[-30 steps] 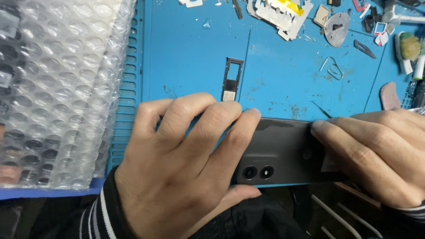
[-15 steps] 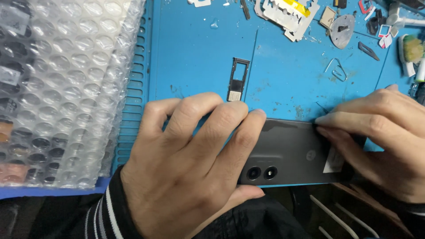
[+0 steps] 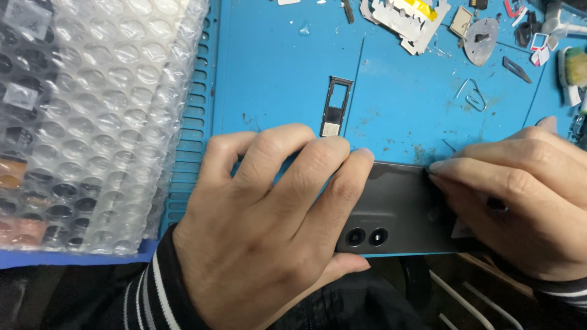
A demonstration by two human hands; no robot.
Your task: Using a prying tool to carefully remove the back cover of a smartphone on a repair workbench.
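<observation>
A dark grey phone [image 3: 397, 211] lies back up near the front edge of a blue work mat [image 3: 275, 67], its two camera lenses facing me. My left hand [image 3: 269, 226] lies over the phone's left half, fingers across its top edge and thumb under its lower edge. My right hand [image 3: 520, 195] covers the phone's right end, fingertips pressed on the back near the top edge. A black card tray [image 3: 336, 107] lies on the mat just beyond my left fingers.
Bubble wrap [image 3: 85, 116] over dark parts fills the left side. A bent wire clip [image 3: 471, 95], a grey metal piece [image 3: 480, 40], white and yellow scraps [image 3: 403, 18] and small tools lie at the mat's far right.
Both hands and the phone sit slightly further right and lower in view. The right fingertips have slid a little left along the phone's top edge.
</observation>
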